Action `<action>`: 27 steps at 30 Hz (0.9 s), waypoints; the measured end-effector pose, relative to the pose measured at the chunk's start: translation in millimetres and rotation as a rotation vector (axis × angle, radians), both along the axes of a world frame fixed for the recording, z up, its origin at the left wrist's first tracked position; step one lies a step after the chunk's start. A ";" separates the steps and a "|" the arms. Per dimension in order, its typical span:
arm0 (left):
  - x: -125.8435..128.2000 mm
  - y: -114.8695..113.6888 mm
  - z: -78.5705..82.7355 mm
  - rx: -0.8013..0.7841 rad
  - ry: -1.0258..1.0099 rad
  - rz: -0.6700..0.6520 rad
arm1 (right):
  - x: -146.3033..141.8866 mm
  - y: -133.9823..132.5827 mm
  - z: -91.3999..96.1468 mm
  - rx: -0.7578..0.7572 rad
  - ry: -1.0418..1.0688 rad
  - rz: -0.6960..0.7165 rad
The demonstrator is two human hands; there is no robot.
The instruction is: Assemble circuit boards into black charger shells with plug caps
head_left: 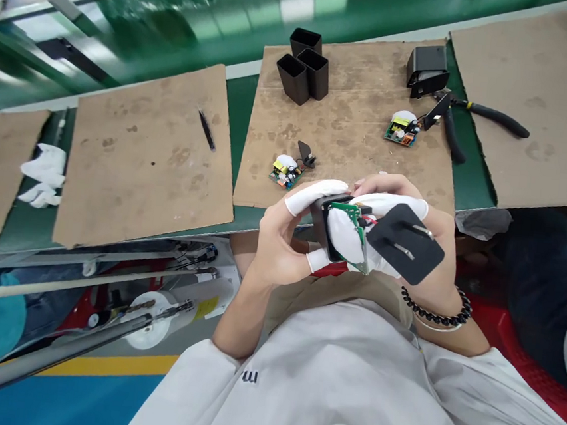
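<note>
free: left cardboard mat (149, 153) | blocked: black housings (304, 64), pliers (473, 120)

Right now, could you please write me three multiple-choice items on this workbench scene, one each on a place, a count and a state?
1. Where do the pliers lie?
A. far left, by the white cloth
B. right, beside the black housing
C. in the person's lap

2. How many empty black shells stand grouped at the back of the middle cardboard sheet?
A. one
B. three
C. six

3. What state is the charger assembly in?
A. lying untouched on cardboard
B. sealed in a bag
C. held in both hands, circuit board exposed

Answers: 1 B, their handles stretch rightward next to the housing. 2 B, three open tops show. 3 C, left hand and right hand grip it, green board visible.
</note>
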State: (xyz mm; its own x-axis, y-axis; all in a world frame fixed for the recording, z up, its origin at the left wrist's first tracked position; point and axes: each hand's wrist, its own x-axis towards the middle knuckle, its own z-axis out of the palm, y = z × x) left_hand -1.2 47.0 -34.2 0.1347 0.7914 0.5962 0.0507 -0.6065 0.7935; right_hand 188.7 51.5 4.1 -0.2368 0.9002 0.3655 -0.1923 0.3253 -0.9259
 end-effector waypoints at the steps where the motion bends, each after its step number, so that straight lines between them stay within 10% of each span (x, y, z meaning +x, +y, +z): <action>1: -0.3 0.2 -0.9 -0.008 0.003 0.001 | 0.5 0.1 -0.5 0.008 -0.006 -0.001; 10: -2.3 -2.5 -2.5 -0.073 0.014 0.008 | 2.2 -6.0 4.4 0.089 -0.147 -0.049; 17: 2.5 -16.0 -15.3 -0.458 -0.090 0.042 | 20.7 11.6 -3.5 0.085 -0.347 0.055; 20: 8.7 -19.1 -17.5 -0.526 -0.100 0.086 | 25.7 10.3 0.3 0.110 -0.239 -0.061; 27: 30.9 -9.3 -23.1 -0.264 0.068 0.409 | 7.3 -4.7 4.7 0.439 -0.713 -0.437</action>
